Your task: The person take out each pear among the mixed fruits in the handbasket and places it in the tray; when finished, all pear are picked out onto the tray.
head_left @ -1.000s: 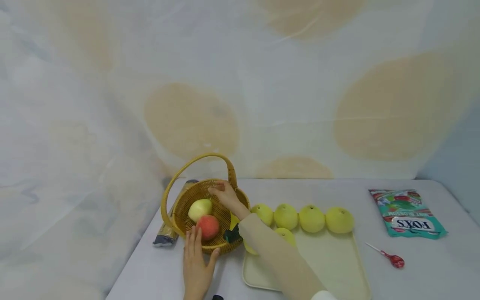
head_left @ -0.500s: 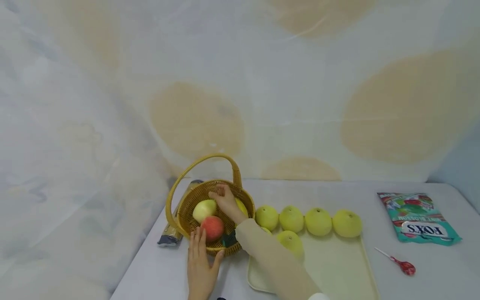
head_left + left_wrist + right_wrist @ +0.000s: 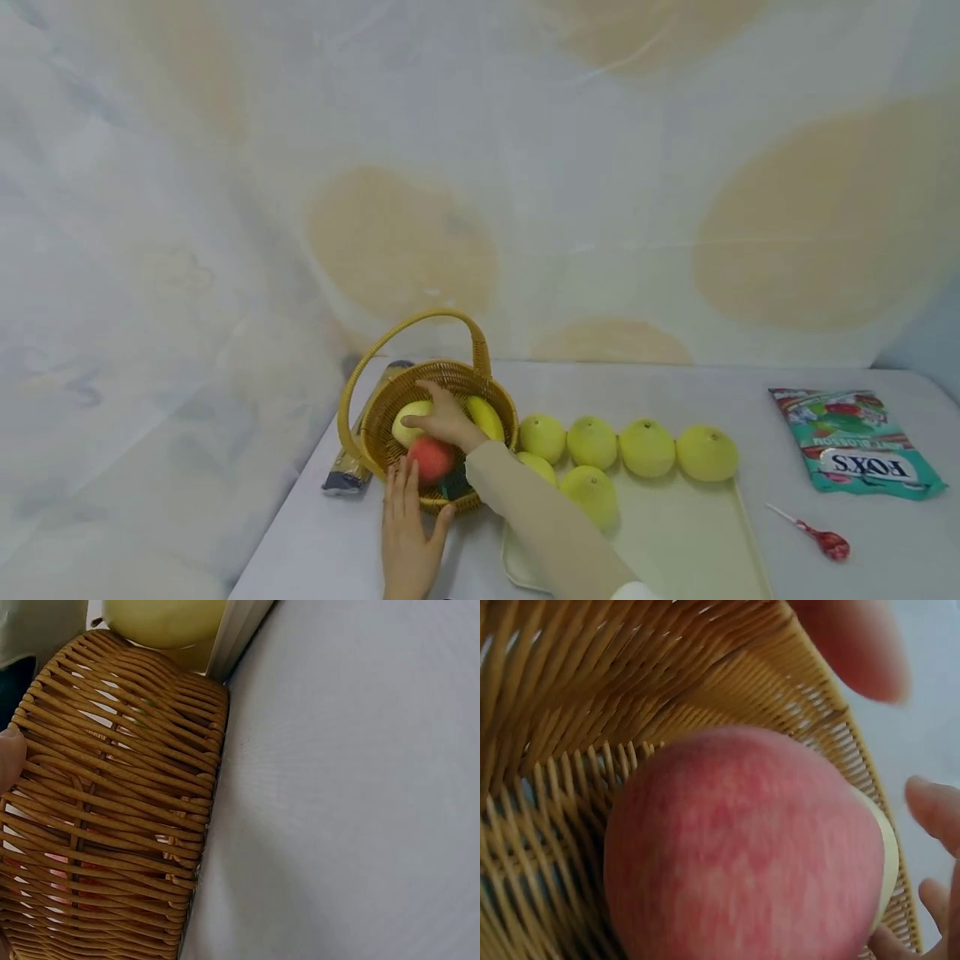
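Observation:
A wicker basket (image 3: pixel 450 367) with a tall handle holds a pale yellow fruit (image 3: pixel 407 427), a red peach (image 3: pixel 431 460), a yellow curved fruit like a banana (image 3: pixel 486 417) and something dark green (image 3: pixel 454 482). My right hand (image 3: pixel 448 419) reaches into it, thumb and fingers spread over the pale fruit; contact is unclear. In the right wrist view the peach (image 3: pixel 742 847) fills the middle, the pale fruit (image 3: pixel 889 855) partly hidden behind it. My left hand (image 3: pixel 408 533) lies with straight fingers against the near rim. Its thumb (image 3: pixel 11 757) shows beside the woven wall (image 3: pixel 112 802).
A cream tray (image 3: pixel 675 533) right of the basket carries several round yellow-green fruits (image 3: pixel 647 447). Farther right are a teal FOX'S candy bag (image 3: pixel 855 442) and a red lollipop (image 3: pixel 831 546). A gold packet (image 3: pixel 348 473) lies partly behind the basket.
My right hand has shifted left within the basket, and its thumb has spread over the pale fruit. More of the yellow curved fruit shows. The left hand stays at the rim.

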`<control>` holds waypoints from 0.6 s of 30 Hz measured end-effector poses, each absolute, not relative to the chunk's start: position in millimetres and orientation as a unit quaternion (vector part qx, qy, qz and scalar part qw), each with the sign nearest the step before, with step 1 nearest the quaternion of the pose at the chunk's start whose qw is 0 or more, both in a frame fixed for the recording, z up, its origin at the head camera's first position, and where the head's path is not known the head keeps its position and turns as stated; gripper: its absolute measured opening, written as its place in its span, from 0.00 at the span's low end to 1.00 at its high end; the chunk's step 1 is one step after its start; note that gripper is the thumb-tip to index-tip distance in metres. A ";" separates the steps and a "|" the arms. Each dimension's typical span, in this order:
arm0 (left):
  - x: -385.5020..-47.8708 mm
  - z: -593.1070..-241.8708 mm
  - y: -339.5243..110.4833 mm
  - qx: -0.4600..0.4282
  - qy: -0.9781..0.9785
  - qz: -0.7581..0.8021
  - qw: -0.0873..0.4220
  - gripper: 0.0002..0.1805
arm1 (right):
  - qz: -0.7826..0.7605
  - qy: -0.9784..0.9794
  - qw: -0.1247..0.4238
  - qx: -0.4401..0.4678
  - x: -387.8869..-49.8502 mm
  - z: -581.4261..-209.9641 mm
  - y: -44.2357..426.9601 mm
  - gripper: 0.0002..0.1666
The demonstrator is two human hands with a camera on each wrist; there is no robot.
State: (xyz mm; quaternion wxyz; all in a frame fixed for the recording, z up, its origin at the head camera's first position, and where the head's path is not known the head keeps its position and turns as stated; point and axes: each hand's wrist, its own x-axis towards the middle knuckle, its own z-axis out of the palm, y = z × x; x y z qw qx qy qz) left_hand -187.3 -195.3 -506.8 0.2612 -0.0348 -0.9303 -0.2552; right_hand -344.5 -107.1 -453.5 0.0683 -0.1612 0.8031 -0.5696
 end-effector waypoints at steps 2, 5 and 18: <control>-186.6 -504.9 -196.6 -0.036 -0.932 -0.251 0.260 0.44 | -0.546 0.820 0.061 -0.160 -342.0 -451.4 -112.7 0.44; -185.8 -503.3 -195.6 -0.033 -0.933 -0.253 0.254 0.44 | -0.521 0.839 0.053 -0.151 -339.6 -451.5 -116.8 0.44; -187.0 -504.2 -196.5 -0.046 -0.929 -0.243 0.275 0.44 | -0.522 0.837 0.069 -0.149 -338.3 -451.9 -116.9 0.39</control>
